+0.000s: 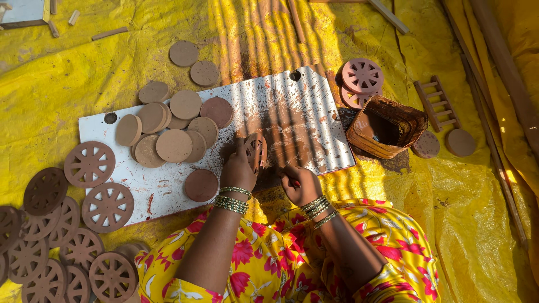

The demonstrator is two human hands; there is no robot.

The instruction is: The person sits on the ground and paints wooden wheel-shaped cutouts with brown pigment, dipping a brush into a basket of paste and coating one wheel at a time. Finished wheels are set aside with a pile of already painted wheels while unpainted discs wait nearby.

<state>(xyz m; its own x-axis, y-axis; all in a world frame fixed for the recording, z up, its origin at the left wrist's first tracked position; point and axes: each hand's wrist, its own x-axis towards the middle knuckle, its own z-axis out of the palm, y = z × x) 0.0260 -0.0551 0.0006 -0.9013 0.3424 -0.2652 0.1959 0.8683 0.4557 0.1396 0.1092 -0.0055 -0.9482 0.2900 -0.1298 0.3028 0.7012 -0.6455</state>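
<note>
- The left hand [238, 168] holds a small clay spoked wheel [255, 150] upright on the white board [314, 120], its grip closed on the wheel's near-left rim.
- The right hand [300, 184] sits just right of the wheel, fingers curled tight; something small may be pinched in that grip, but it is too small to tell what.
- The wheel stands near the middle of the board, on a patch smeared with reddish-brown stain.
- On the left part of the board lies a loose pile of plain clay discs [171, 126], with one darker disc [201, 185] apart at the near edge.
- Off the board at the near left, finished spoked wheels [90, 164] overlap on the yellow tarp [67, 84].
- To the right a rust-stained container [387, 128] of dark liquid touches the board's right end, with two pinkish wheels [362, 76] stacked beyond it and a small wooden ladder [435, 101] farther right.
- Risk, as I judge it: the thin spokes could crack if the left grip squeezes the rim while the right hand presses.
- The container sits close to the right elbow's reach; a knock could spill stain across the tarp and board.
- Wet stain on the board could smudge onto nearby plain discs.
</note>
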